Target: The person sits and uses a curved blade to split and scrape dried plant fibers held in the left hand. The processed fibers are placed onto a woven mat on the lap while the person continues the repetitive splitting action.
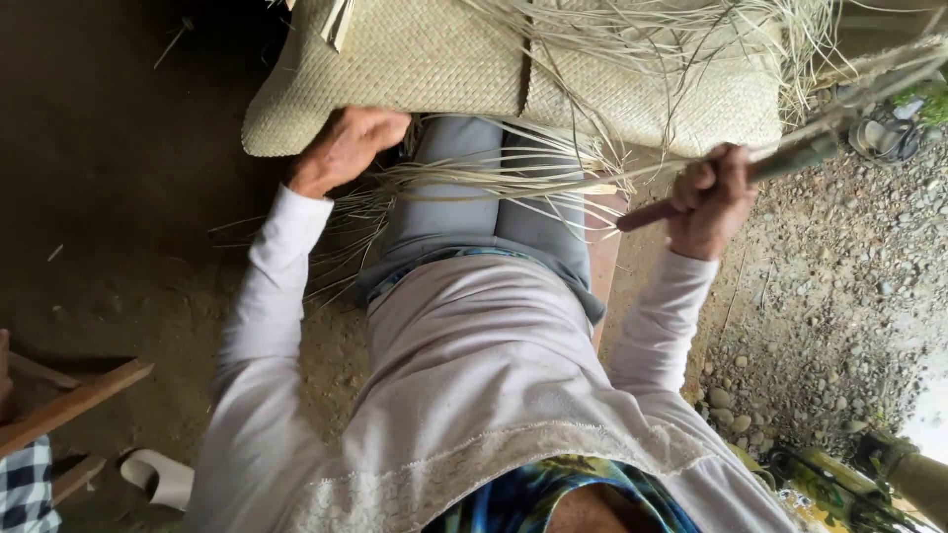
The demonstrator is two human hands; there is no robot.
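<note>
Pale woven straw mat (415, 59) lies across the lap, mostly plaited w/ loose strands (494, 178) left unwoven at its edge, left hand (346, 148) clenched on that edge, right hand (711, 202) gripping a dark-handled tool (731, 183).

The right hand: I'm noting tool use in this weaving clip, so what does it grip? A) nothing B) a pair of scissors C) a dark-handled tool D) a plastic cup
C: the right hand is closed around a dark-handled tool held beside the loose strands of the woven mat.
</note>
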